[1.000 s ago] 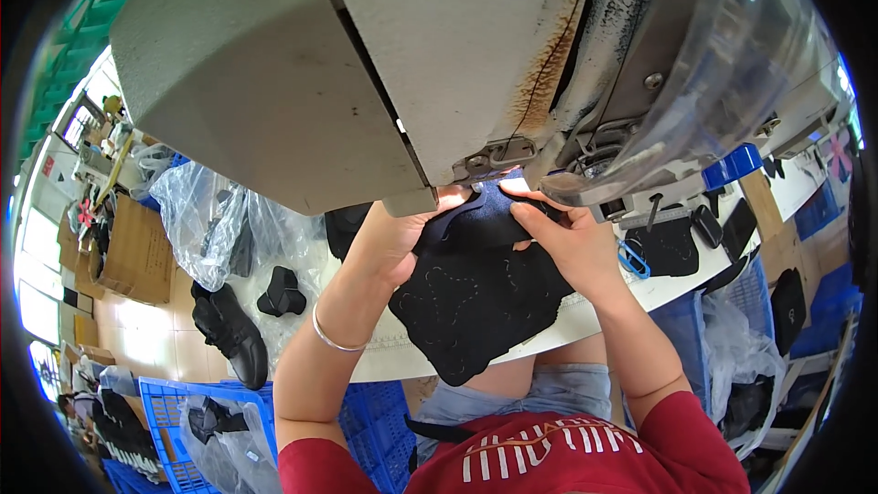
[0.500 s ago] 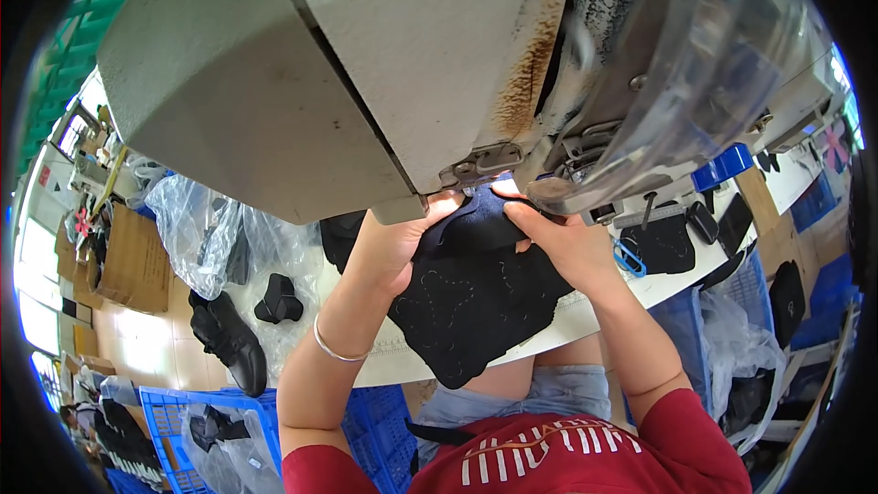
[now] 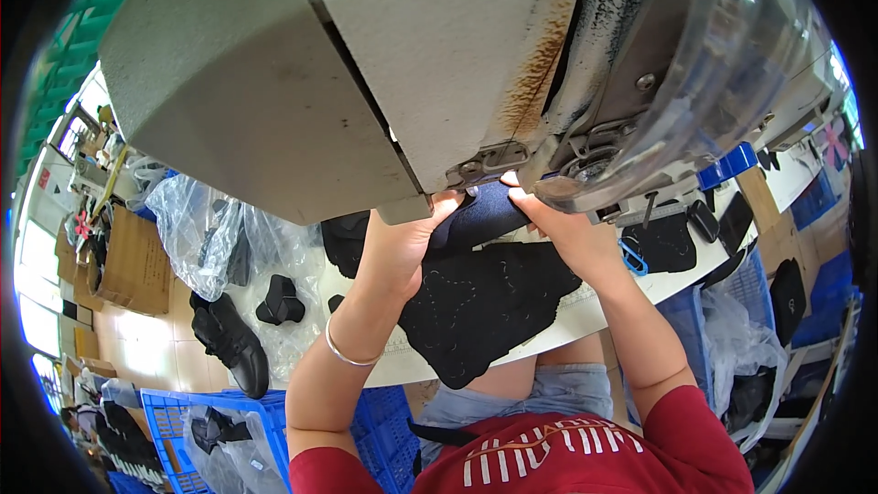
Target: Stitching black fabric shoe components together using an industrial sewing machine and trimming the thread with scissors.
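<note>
A big grey sewing machine [image 3: 366, 64] fills the upper part of the view, its rusty head hanging over the white table [image 3: 585, 316]. A black shoe-upper piece [image 3: 485, 297] with white stitched lines lies on the table and hangs over its front edge. My left hand [image 3: 402, 242] grips the piece's upper left part under the machine. My right hand [image 3: 558, 229] pinches its upper right part close to the machine's foot. The needle area is hidden behind the machine head. A thin silver bangle [image 3: 346, 354] sits on my left wrist.
More black cut pieces [image 3: 663, 242] lie on the table to the right, next to a blue clip [image 3: 631, 256]. On the floor at left are black shoe parts [image 3: 229, 343], clear plastic bags [image 3: 197, 229] and cardboard [image 3: 128, 265]. Blue crates [image 3: 183, 416] stand at lower left.
The view has moved closer under the machine head. Both hands have kept their hold on the black piece and shifted slightly up toward the machine's foot.
</note>
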Action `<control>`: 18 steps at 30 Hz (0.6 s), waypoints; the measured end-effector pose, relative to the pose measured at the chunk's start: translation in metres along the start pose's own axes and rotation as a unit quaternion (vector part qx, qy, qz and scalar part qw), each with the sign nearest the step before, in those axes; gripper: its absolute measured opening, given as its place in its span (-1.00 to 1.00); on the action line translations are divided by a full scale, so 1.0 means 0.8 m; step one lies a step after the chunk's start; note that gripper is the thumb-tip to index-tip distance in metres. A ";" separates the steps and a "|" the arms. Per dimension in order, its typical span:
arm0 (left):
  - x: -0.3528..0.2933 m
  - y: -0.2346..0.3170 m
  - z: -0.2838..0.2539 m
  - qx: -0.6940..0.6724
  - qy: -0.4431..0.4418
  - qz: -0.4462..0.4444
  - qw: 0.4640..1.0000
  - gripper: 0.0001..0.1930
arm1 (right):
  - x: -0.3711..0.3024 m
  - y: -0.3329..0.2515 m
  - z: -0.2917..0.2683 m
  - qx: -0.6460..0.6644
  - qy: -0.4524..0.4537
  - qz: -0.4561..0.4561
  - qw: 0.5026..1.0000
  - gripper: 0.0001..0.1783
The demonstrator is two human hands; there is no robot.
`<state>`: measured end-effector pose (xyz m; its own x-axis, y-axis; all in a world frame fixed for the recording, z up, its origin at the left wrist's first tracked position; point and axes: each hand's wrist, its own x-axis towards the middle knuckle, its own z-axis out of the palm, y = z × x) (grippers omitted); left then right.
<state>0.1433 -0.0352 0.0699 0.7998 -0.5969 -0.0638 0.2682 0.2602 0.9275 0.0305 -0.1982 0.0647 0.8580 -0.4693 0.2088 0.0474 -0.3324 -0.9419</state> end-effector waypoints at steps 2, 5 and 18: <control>-0.001 -0.002 0.003 -0.004 0.013 0.000 1.000 -0.82 | 0.001 0.003 -0.002 -0.014 0.012 0.002 1.000 -0.94; -0.002 -0.007 0.002 -0.008 0.025 0.047 0.999 -0.82 | 0.000 0.013 -0.005 -0.177 0.029 -0.163 0.970 -0.81; -0.011 -0.030 0.013 -0.081 0.095 0.033 0.992 -0.80 | -0.040 0.026 0.018 -0.174 0.236 -0.265 0.918 -0.65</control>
<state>0.1246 -0.0442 0.0523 0.9010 -0.4248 -0.0876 0.2825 0.4214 0.8618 0.0114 -0.1781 0.0346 0.4393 -0.4409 0.7827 0.1579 -0.8198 -0.5504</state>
